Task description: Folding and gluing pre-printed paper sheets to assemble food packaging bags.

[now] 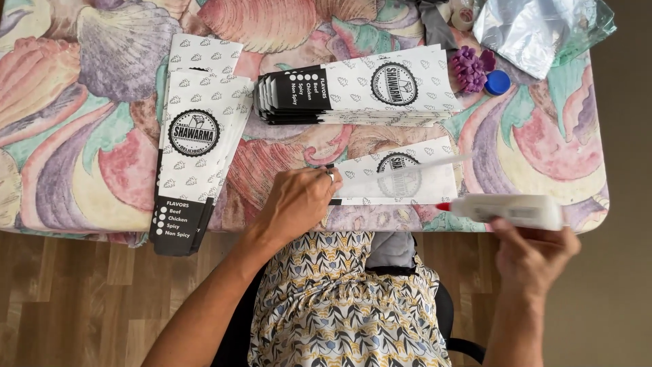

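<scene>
The left hand (299, 200) lies knuckles up on the left end of a flat white paper sleeve (401, 180), its grip loosely curled with the fingertips pressing the paper down against the surface (81, 136); it pins the sleeve rather than clasping it. A ring shows on one finger.

The right hand (533, 255), at about 4 o'clock from the left one and just off the near edge of the surface, has its grip closed around a white glue bottle (513, 211). The bottle lies nearly level, its red tip pointing toward 9 o'clock and hanging just beside the sleeve's lower right corner. Whether the tip touches the paper cannot be told.

The sleeve sits at the near edge of the surface, right in front of the person, its long top flap lifted a little.

At 12 o'clock from the sleeve lies a fanned stack of printed sleeves (360, 92). At 9 to 10 o'clock a second pile of sleeves (197, 156) overhangs the near edge.

At 1 o'clock sit a purple flower-shaped piece (468, 68) and a blue cap (497, 82), with a crinkled clear plastic bag (536, 30) beyond them.
</scene>
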